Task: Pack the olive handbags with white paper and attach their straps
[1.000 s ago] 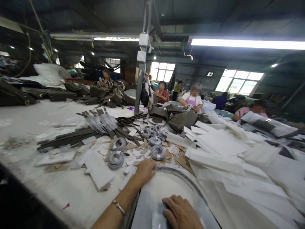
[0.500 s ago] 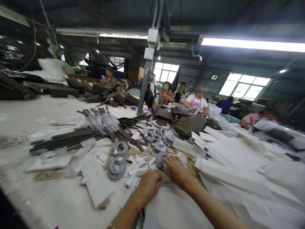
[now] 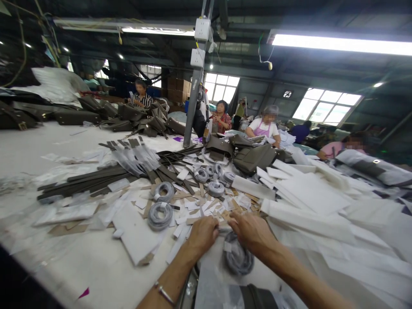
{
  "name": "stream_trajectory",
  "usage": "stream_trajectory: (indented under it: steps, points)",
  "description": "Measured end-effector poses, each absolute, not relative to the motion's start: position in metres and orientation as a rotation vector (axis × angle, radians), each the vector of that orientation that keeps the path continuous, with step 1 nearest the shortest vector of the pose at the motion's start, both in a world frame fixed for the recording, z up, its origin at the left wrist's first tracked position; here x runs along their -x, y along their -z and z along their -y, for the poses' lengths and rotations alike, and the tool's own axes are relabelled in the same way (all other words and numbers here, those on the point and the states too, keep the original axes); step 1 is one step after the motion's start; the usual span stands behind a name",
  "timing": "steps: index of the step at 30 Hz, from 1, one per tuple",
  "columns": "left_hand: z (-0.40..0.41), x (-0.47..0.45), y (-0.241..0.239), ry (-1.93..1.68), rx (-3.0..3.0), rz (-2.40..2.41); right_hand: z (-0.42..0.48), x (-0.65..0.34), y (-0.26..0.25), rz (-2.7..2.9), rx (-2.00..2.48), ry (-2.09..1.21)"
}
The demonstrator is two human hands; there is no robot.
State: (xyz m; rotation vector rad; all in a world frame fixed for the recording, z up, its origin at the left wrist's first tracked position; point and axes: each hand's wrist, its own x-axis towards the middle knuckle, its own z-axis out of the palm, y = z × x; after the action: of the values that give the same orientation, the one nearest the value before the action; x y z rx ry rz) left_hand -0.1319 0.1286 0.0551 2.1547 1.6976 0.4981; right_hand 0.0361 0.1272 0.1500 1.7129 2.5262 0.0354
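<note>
Meeting at lower centre, left hand and right hand pinch a grey cord coil, knuckles up, forearms converging.

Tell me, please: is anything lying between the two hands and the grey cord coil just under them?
Nothing visible does. The grey cord coil lies on white sheet directly below the left hand and right hand; whether the fingers already touch it cannot be told.

Both forearms reach forward, converging. Left hand and right hand lie palm down, close together, fingers curled. Bracelet on the left wrist.
</note>
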Motion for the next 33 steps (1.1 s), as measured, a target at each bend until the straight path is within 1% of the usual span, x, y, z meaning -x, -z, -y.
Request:
stream_trajectory:
  steps: [4, 6, 9, 12, 16, 22, 33]
  points:
    - [-0.127, 0.134, -0.054, -0.503, -2.167, -1.685, -0.116, -0.053, -0.128, -2.774, -1.271, 0.273]
    - [-0.127, 0.134, -0.054, -0.494, -2.178, -1.676, -0.113, -0.055, -0.116, -2.888, -1.154, 0.271]
    - [-0.128, 0.132, -0.054, -0.468, -2.191, -1.670, -0.113, -0.049, -0.104, -2.887, -1.129, 0.119]
    - [-0.129, 0.132, -0.056, -0.452, -2.204, -1.664, -0.115, -0.041, -0.099, -2.744, -1.260, -0.006]
    - [-0.129, 0.131, -0.058, -0.474, -2.214, -1.636, -0.116, -0.037, -0.099, -2.604, -1.532, -0.084]
    - [-0.129, 0.129, -0.062, -0.530, -2.226, -1.583, -0.124, -0.040, -0.101, -2.606, -1.674, -0.224]
    - [-0.125, 0.118, -0.068, -0.503, -2.248, -1.585, -0.142, -0.049, -0.089, -2.484, -1.808, -0.022]
